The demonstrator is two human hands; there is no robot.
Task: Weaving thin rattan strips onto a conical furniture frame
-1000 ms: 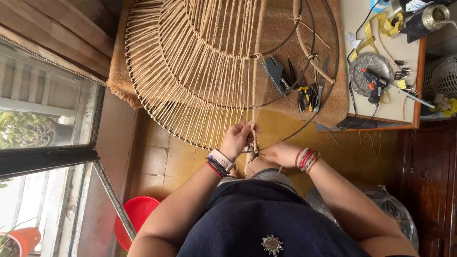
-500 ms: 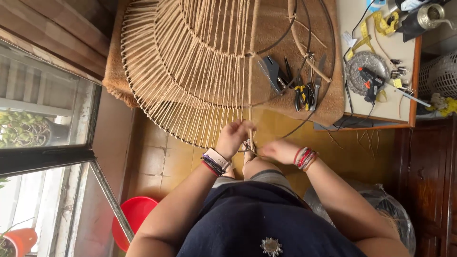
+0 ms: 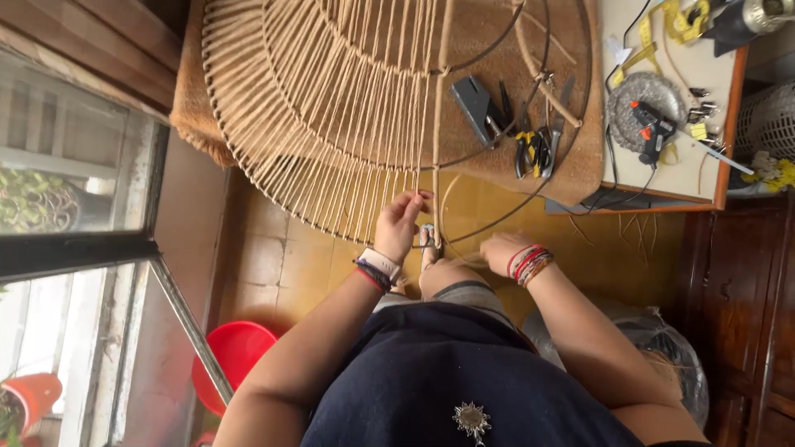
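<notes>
From my feed, I take the glue gun [image 3: 650, 130] on the pale side table [image 3: 704, 178] as landmark. A round metal dish [image 3: 642, 95] lies under it; a yellow tape measure [image 3: 675, 21] is above. Left of it lie yellow-handled pliers [image 3: 530, 151] and a grey stapler [image 3: 476, 103]. Far lower left stands a red bucket [image 3: 236, 356].

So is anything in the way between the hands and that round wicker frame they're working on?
Nothing visible. The left hand is already at the lower rim of the wicker frame, fingers on a strand. The right hand sits just beside it, near the bare wire hoop. The pliers and other tools lie farther up, clear of both.
</notes>
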